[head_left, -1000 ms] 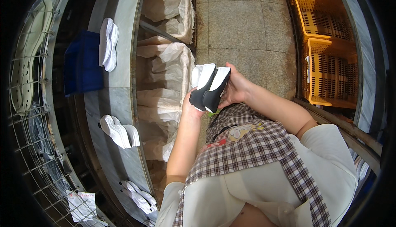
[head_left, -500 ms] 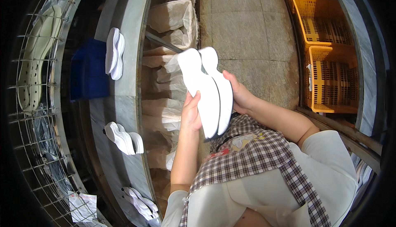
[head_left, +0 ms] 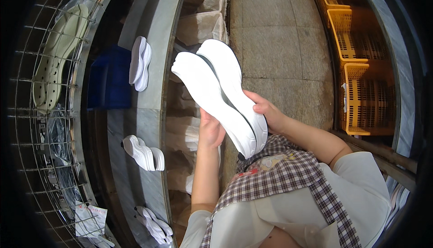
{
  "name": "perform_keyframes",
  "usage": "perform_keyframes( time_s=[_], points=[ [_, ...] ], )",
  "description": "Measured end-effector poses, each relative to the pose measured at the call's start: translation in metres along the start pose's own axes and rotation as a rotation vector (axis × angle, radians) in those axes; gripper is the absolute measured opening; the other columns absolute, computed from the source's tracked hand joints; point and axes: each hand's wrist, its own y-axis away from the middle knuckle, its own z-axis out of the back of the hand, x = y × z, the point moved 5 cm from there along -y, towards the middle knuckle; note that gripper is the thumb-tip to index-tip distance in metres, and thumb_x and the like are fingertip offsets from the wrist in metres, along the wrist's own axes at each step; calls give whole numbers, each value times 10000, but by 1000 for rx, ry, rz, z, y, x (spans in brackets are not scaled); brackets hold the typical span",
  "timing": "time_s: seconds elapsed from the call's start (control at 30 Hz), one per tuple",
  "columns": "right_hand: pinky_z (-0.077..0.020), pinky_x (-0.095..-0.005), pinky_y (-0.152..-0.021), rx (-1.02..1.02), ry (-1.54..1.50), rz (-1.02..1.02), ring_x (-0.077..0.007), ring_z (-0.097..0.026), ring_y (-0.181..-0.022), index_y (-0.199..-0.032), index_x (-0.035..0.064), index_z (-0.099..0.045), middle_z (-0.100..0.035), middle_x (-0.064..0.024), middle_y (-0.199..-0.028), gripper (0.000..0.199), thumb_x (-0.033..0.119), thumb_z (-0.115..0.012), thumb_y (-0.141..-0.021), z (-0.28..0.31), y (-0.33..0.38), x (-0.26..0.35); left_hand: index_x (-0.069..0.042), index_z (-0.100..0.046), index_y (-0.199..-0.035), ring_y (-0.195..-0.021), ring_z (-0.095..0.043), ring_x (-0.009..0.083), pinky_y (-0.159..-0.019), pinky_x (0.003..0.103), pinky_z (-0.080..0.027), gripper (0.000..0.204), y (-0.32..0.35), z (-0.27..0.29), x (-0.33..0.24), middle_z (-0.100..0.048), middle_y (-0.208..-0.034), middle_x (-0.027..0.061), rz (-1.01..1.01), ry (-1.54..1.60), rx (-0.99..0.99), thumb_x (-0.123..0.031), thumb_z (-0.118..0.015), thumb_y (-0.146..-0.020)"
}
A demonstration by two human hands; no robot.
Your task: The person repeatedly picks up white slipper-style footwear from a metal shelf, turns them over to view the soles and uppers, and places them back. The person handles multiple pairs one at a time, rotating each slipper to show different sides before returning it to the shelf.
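Observation:
I hold a pair of white shoes pressed together, soles facing up toward the camera, in front of my chest. My left hand grips them from the left and underneath. My right hand clasps the heel end from the right. To the left runs a grey conveyor belt carrying other white shoe pairs: one pair at the far end, one in the middle, one near me.
Open sacks stand between me and the belt. Yellow plastic crates sit on the right by the tiled floor. A wire rack holding a pale green clog and a blue bin are at left.
The shoes have turned from toe-on, with dark insides showing, to lying sole-up and lengthwise. The view has shifted, so they appear larger and closer. The pairs on the belt have moved toward me.

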Motion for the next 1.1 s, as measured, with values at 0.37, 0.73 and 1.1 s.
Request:
perform_keyframes(
  time_s=[0.37,0.73,1.1],
  points=[
    [-355,-362,-1000,106,860,45,-278,-440,-1186,-1272,-33,-431,-469,-182,-1231,802,353,-798,-673,4,10,24,-6,-358,-1311,-1158,-489,183,-975,341,-387,556,22,-3,-27,-492,-1261,96,-287,-488,16,12,-614,-817],
    [-370,-393,-987,142,1019,79,-329,-456,-1162,-1245,-40,-446,-468,-203,-1216,812,389,-807,-658,8,14,20,27,-528,-1190,-1050,-558,194,-909,323,-432,423,27,14,-28,-587,-1161,100,-298,-718,-98,-57,-639,-790],
    [-385,-390,-983,118,1030,141,-298,-499,-1167,-1259,-28,-456,-537,-193,-1235,831,373,-831,-635,7,15,17,10,-538,-1187,-1036,-555,183,-899,312,-442,386,36,15,-28,-594,-1148,103,-279,-851,-92,-90,-644,-830]
  ],
)
